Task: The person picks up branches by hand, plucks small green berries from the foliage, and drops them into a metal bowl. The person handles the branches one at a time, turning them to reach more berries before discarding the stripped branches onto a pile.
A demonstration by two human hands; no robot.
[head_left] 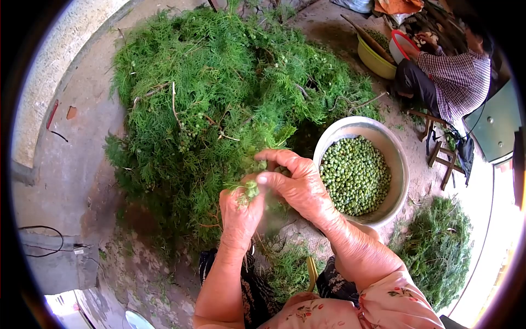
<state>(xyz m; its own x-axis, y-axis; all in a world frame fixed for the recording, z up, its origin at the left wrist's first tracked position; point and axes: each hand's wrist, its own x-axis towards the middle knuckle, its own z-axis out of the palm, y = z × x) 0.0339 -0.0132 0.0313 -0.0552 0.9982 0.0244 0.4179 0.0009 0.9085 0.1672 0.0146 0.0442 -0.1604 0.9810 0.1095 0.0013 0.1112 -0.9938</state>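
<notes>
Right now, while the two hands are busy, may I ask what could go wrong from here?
Green fruits could drop among the branches: the left hand holds a sprig beside the basin, not over it.

Leaf bits might get among the picked fruits, since the branches lie close to the basin's rim.

The right forearm crosses the basin's edge in this view and might bump it; I cannot tell if they touch.

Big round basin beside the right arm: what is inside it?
The basin holds many small green balls, with bare inner wall showing above them. Its bottom, and anything buried under the balls, cannot be seen; the right arm covers part of the rim.
</notes>
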